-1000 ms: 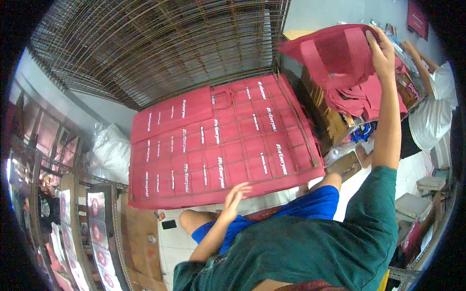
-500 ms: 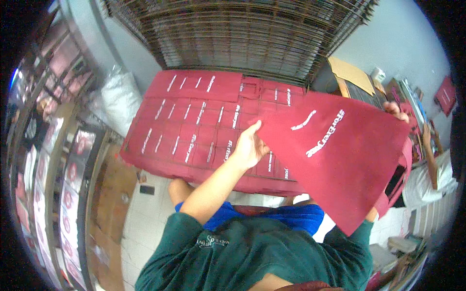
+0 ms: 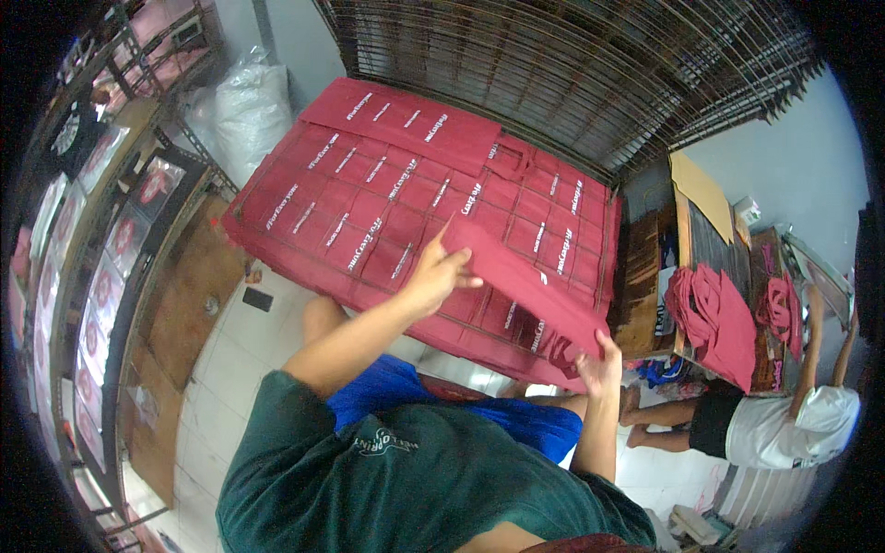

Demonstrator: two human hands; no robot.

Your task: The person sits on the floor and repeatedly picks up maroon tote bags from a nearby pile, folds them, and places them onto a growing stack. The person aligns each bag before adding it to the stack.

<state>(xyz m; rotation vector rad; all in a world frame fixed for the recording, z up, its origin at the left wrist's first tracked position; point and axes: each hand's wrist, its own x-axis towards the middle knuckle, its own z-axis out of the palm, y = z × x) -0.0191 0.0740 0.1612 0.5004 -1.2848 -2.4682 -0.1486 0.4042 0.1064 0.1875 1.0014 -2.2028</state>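
Bag (image 3: 521,278) of red cloth, in both hands. Hangs narrow and slanted above the near right part of the printed bags (image 3: 369,189), laid flat in rows. Is pinched at upper left by left hand (image 3: 441,276), thumb against fingers; is gripped at lower right by right hand (image 3: 601,367), fingers closed. To right, red pile (image 3: 710,318) on bench (image 3: 702,230), near co-worker (image 3: 793,426).
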